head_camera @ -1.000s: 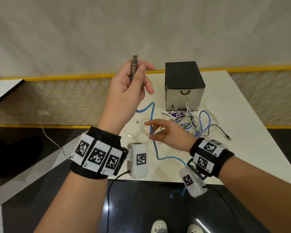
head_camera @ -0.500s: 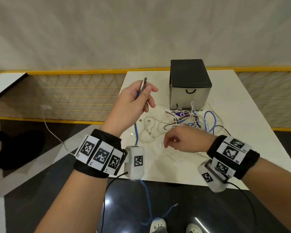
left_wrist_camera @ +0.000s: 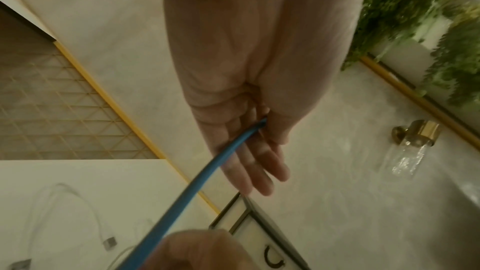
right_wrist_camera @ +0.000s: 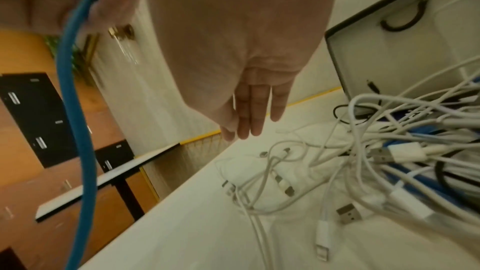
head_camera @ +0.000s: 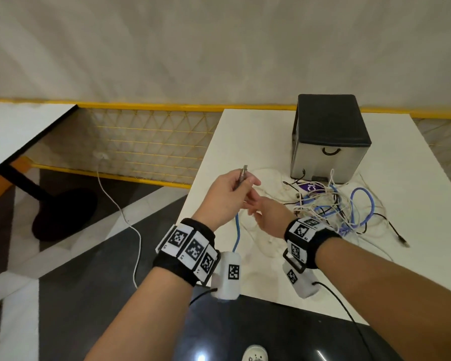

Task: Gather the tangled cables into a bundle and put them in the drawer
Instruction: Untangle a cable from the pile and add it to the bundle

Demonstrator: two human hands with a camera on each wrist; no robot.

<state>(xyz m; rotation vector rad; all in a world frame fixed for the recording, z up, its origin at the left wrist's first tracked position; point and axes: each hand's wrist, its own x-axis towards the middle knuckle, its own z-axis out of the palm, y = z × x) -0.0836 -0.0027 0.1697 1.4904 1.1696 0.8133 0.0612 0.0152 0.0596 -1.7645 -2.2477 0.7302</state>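
My left hand (head_camera: pixel 236 190) pinches the metal plug end of a blue cable (head_camera: pixel 237 233) above the table's left edge; the cable hangs down past my wrist. In the left wrist view the blue cable (left_wrist_camera: pixel 197 180) runs out from between thumb and fingers. My right hand (head_camera: pixel 264 216) hovers just right of it with straight fingers (right_wrist_camera: pixel 249 118), holding nothing. A tangle of white, blue and black cables (head_camera: pixel 331 204) lies on the white table (head_camera: pixel 245 131) in front of the small drawer box (head_camera: pixel 328 136), whose drawer with a black handle (head_camera: pixel 330 151) is closed.
A black cable end (head_camera: pixel 401 241) trails toward the table's right side. Loose white plugs (right_wrist_camera: pixel 280 180) lie near the table's left edge. A second table (head_camera: pixel 16 131) stands to the left, with a thin white cord (head_camera: pixel 130 227) across the dark floor.
My left hand has come down and toward the table with the blue cable's plug. My right hand has moved left, close under the left hand, and its fingers have straightened.
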